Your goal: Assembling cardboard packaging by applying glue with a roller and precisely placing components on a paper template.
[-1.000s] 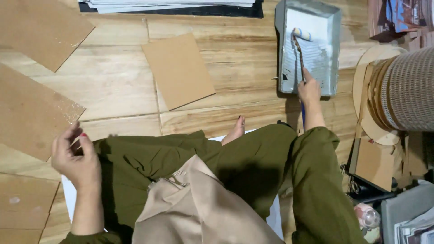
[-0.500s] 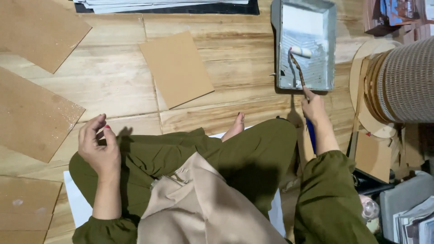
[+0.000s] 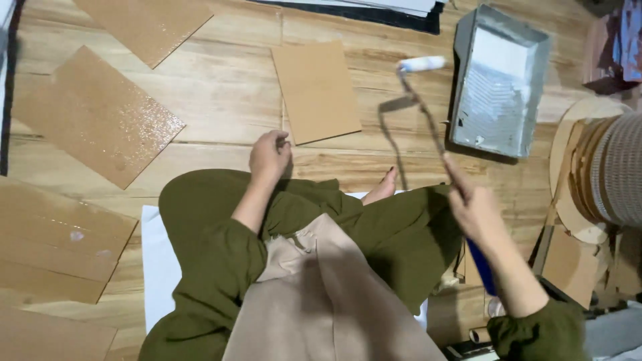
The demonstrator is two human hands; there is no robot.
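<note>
My right hand (image 3: 476, 208) grips a small paint roller (image 3: 420, 64) by its blue handle, holding it in the air with its white sleeve above the wooden floor, left of a grey paint tray (image 3: 528, 80). My left hand (image 3: 269, 155) rests loosely curled on my knee in olive trousers, close to the near edge of a plain brown cardboard sheet (image 3: 315, 90) lying flat ahead of me. I sit cross-legged, one bare foot (image 3: 382, 188) showing.
Several brown boards lie on the floor at left; one (image 3: 97, 113) looks wet and glossy. A large roll of corrugated cardboard (image 3: 615, 170) and cardboard scraps crowd the right. Dark-edged papers (image 3: 374, 8) lie at the top. A white sheet (image 3: 157, 267) is under me.
My right hand has lifted the roller out of the tray and swung it left over the floor. My left hand moved from beside my left knee toward the middle, near the cardboard sheet.
</note>
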